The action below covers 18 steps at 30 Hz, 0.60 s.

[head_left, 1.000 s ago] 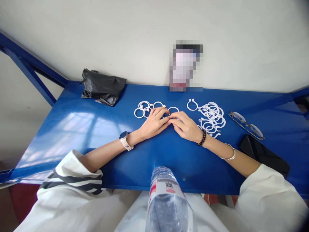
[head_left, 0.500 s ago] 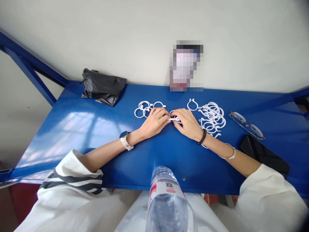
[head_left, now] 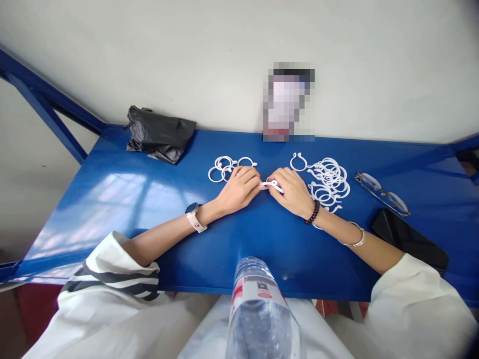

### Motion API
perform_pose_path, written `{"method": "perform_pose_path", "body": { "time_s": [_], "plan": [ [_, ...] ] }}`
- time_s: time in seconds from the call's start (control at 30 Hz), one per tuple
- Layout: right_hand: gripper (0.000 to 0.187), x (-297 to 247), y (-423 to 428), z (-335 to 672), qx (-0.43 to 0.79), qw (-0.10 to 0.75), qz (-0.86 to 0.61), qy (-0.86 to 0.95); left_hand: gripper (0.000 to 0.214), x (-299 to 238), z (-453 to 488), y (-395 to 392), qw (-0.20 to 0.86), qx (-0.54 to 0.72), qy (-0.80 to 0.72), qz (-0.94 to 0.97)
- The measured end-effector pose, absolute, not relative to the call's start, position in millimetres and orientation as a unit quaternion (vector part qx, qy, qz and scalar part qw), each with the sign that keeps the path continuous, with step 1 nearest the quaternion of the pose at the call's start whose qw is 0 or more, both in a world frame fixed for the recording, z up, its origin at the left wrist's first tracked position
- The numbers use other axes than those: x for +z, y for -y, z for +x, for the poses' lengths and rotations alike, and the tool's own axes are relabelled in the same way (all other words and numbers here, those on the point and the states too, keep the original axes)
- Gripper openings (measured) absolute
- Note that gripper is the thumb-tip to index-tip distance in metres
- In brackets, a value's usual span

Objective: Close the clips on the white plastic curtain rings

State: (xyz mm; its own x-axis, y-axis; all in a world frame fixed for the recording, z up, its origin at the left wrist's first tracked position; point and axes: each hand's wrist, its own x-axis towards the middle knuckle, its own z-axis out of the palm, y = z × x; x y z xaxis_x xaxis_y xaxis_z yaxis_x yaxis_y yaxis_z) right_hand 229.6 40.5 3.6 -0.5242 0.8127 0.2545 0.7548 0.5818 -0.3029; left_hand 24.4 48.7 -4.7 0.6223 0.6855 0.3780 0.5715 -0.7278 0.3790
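Observation:
Between my two hands is a white plastic curtain ring [head_left: 274, 184], seen nearly edge-on, with a small round eyelet near my right fingers. My left hand [head_left: 241, 188] pinches its left end, fingers bent. On the other side my right hand [head_left: 292, 190] grips it with curled fingers, which hide part of it. A few closed white rings [head_left: 215, 174] lie just beyond my left hand. One open ring [head_left: 298, 162] rests past my right hand, beside a heap of similar open rings [head_left: 331, 179].
The blue table [head_left: 179, 249] meets a pale wall. A crumpled black plastic bag [head_left: 159, 134] lies at back left, a blurred-out upright object [head_left: 287, 102] at the back. Eyeglasses [head_left: 381, 192] and a black phone [head_left: 409, 239] are at right. A clear water bottle [head_left: 262, 309] stands close to me.
The ring has turned slightly between my fingers and now looks flatter, its right end tilted down. My right fingers have shifted a little; my left hand has barely moved.

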Motion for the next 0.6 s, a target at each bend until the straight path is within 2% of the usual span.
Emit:
{"method": "perform_pose_path", "body": {
  "time_s": [0.17,0.6],
  "plan": [
    [0.022,5.8,-39.2,228.6,0.066,0.17,-0.452,0.873,0.035,-5.0,24.2,-48.6,0.109,0.261,-0.345,0.895],
    [0.021,5.9,-36.6,225.6,0.06,0.193,-0.436,0.877,0.037,-4.4,23.1,-48.4,0.113,0.268,-0.327,0.899]
  ]
}}
